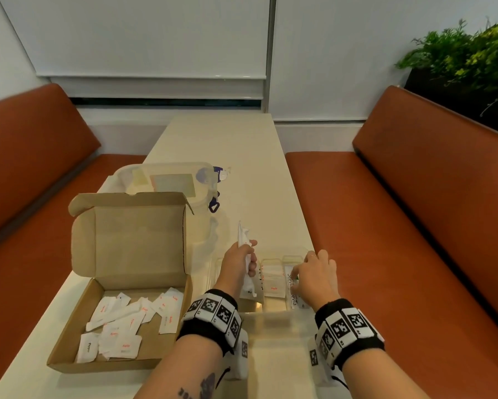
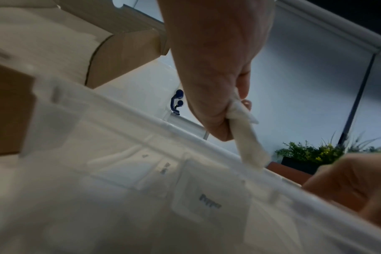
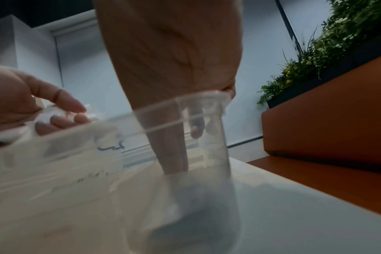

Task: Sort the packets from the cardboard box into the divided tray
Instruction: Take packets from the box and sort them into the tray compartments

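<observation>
An open cardboard box [image 1: 69,326] at the left holds several white packets [image 1: 121,321]. In front of me lies the clear divided tray [image 1: 270,313], seen close up by its rim [image 2: 141,120] in the left wrist view. My left hand [image 1: 249,256] hovers over the tray's left part and grips an upright bundle of white packets [image 2: 248,137]. My right hand [image 1: 311,272] reaches down into the right compartment, fingers [image 3: 176,141] inside it and touching the Stevia sticks [image 1: 290,286]. Nothing shows between thumb and fingers. Salt packets [image 1: 273,283] lie in the middle compartment.
A clear lidded container [image 1: 170,180] with blue clips stands behind the box. The pale table [image 1: 242,145] runs on towards the window. Orange benches [image 1: 414,226] flank it on both sides, and a plant [image 1: 472,53] stands at the back right.
</observation>
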### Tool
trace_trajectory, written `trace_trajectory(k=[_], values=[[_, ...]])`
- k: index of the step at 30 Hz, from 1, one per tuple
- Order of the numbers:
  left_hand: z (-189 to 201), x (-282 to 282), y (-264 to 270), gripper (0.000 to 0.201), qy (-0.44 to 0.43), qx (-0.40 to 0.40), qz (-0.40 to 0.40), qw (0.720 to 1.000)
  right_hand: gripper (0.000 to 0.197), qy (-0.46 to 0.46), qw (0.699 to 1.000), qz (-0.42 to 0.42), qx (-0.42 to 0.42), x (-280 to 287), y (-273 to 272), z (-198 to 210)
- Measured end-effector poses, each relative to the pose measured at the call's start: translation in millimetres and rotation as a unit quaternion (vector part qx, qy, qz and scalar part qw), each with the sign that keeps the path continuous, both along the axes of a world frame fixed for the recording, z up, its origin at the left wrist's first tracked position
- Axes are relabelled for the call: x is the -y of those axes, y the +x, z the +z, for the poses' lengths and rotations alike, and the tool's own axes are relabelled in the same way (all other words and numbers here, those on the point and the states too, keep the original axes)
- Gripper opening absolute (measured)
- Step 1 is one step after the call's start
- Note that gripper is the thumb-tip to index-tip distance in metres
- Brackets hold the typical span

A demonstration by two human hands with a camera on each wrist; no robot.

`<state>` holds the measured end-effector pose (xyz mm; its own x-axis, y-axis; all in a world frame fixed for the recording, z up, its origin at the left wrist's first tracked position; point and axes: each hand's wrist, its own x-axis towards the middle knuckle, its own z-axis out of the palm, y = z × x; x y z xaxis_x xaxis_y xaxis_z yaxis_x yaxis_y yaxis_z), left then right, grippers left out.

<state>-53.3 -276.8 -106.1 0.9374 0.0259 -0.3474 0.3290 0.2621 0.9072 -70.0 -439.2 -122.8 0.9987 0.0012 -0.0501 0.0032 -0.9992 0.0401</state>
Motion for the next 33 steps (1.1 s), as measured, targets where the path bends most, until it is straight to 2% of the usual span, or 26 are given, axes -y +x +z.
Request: trace_trajectory(k=[6, 8, 10, 12, 14, 16, 18, 20, 23, 26, 28, 31, 33], values=[[11, -1, -6, 0.026, -0.13, -0.043, 0.003, 0.991, 0.021, 0.002, 1.0, 0.001, -0.002, -2, -4, 0], [13, -2, -8, 0.025, -0.173, -0.057, 0.013, 0.983, 0.021, 0.05, 0.998, -0.008, 0.023, -5, -3, 5], [14, -4, -7, 0.022, -0.212, -0.066, 0.031, 0.975, 0.019, 0.153, 0.987, -0.006, 0.052, -13, -3, 13], [15, -7, -7, 0.019, -0.24, -0.064, 0.048, 0.967, 0.02, 0.337, 0.941, -0.005, 0.025, -28, -5, 21], [16, -11, -7, 0.016, -0.263, -0.057, 0.066, 0.961, 0.02, 0.486, 0.873, -0.026, -0.034, -44, -6, 26], [17, -16, -7, 0.013, -0.284, -0.047, 0.091, 0.953, 0.017, 0.6, 0.792, -0.059, -0.094, -56, -10, 31], [17, -22, -6, 0.011, -0.301, -0.036, 0.113, 0.946, 0.018, 0.675, 0.724, -0.067, -0.126, -61, -12, 34], [16, -29, -8, 0.008, -0.315, -0.027, 0.116, 0.942, 0.02, 0.699, 0.702, -0.059, -0.125, -64, -13, 35], [13, -35, -11, 0.008, -0.302, -0.023, 0.104, 0.947, 0.015, 0.688, 0.72, -0.059, -0.076, -68, -12, 35], [8, -37, -13, 0.02, -0.214, -0.014, 0.08, 0.973, 0.007, 0.666, 0.743, -0.057, -0.024, -70, -11, 34], [6, -40, -16, 0.019, -0.154, -0.003, 0.056, 0.986, 0.005, 0.633, 0.772, -0.05, -0.002, -72, -10, 34], [5, -44, -21, 0.018, -0.118, 0.007, 0.009, 0.993, 0.012, 0.574, 0.818, -0.035, 0.029, -75, -5, 34], [5, -44, -23, 0.024, -0.112, 0.013, -0.017, 0.993, 0.013, 0.554, 0.832, -0.007, 0.003, -77, -2, 34]])
